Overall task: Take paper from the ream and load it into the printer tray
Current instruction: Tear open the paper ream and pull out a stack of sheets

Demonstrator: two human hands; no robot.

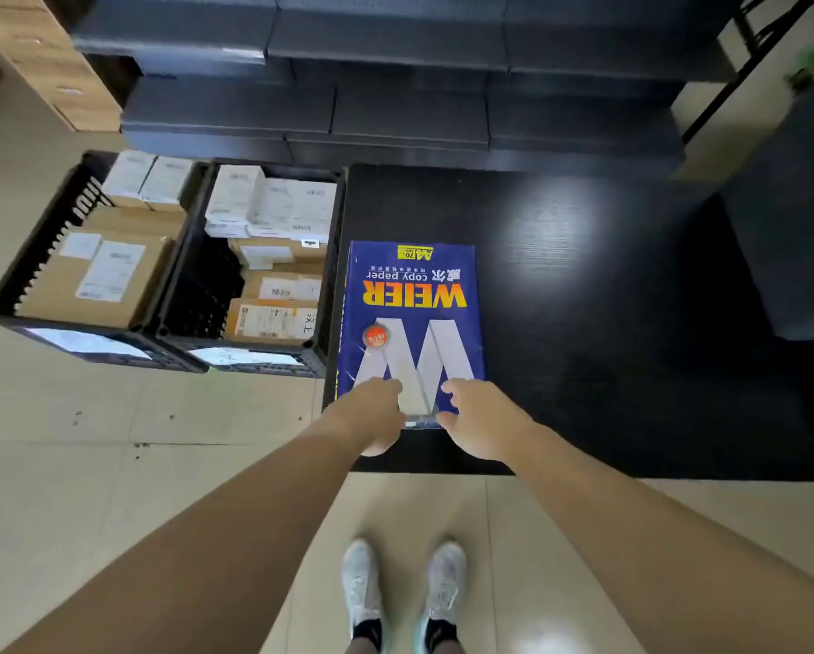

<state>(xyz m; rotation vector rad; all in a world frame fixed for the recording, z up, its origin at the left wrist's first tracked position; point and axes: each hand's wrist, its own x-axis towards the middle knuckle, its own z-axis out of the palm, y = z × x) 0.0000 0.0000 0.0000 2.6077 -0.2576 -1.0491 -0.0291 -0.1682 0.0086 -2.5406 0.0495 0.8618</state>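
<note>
A blue wrapped ream of copy paper (409, 318) with yellow lettering lies flat on a low black table (607, 323), near its front left corner. My left hand (372, 415) rests on the ream's near left end, fingers curled over the edge. On the near right end lies my right hand (478, 420), fingers bent on the wrapper and thumb at the near edge. Whether the wrapper's near end is open I cannot tell. No printer or tray is in view.
Two black plastic crates (169, 295) full of cardboard and white boxes stand on the tiled floor left of the table. Stacked dark boxes (395, 87) fill the space behind. A wooden cabinet (41, 54) is at the far left. My white shoes (405, 592) stand on the floor below.
</note>
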